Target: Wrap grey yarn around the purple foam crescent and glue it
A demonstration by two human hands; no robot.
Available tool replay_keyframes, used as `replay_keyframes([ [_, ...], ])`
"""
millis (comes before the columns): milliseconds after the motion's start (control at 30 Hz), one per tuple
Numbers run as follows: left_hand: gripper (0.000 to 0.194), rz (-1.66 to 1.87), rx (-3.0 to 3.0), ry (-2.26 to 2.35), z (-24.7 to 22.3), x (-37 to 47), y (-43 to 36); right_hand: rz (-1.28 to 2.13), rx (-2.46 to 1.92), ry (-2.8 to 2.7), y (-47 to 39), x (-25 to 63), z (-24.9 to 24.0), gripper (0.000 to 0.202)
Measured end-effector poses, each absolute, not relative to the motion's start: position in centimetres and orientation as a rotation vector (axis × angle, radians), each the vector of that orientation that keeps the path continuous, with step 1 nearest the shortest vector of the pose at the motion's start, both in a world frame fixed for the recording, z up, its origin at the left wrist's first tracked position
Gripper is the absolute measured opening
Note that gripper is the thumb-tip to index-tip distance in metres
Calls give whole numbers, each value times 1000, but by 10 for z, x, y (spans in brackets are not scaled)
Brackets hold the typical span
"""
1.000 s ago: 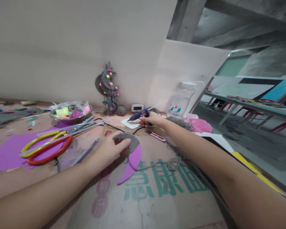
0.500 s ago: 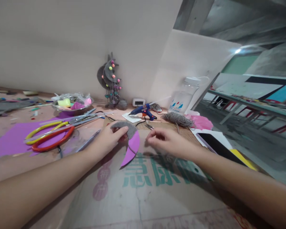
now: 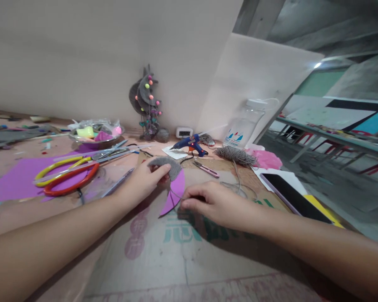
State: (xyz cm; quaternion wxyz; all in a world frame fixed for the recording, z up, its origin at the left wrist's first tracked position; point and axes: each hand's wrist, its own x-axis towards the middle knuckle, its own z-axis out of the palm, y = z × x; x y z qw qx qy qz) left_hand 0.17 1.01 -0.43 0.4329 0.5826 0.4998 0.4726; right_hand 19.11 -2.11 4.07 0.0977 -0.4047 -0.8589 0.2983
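A crescent (image 3: 177, 184), purple at its lower part and wrapped in grey yarn at its top, is pinched at the wrapped end by my left hand (image 3: 151, 174). My right hand (image 3: 201, 201) is closed on a strand of grey yarn close to the crescent's right edge. That strand crosses the purple part. Behind my right hand, loose yarn (image 3: 237, 172) runs back to a grey yarn skein (image 3: 236, 156). Below the hands lies printed cardboard (image 3: 164, 260).
Scissors (image 3: 71, 178) with yellow and red handles lie left on purple sheets (image 3: 15, 178). A blue glue gun (image 3: 190, 144), cutter (image 3: 207, 170), bottle (image 3: 244, 123) and decorated grey moon ornament (image 3: 146, 94) stand or lie behind. A phone (image 3: 292, 197) is at right.
My right hand has moved left and toward me, up to the crescent's edge. The strand now crosses lower on the purple part, and the cutter shows fully. My left hand keeps its hold.
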Motion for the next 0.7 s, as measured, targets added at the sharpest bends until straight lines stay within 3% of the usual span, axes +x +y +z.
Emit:
replay_keyframes([
  [267,16,1125,1672,1194,1,1,6,457,-1134,-2317,13,180,67,22],
  [533,21,1123,1554,1292,-3,1,9,821,-1267,-2316,10,216,43,20],
  [700,24,1100,1578,1265,-5,1,10,815,-1341,-2305,26,226,30,20],
])
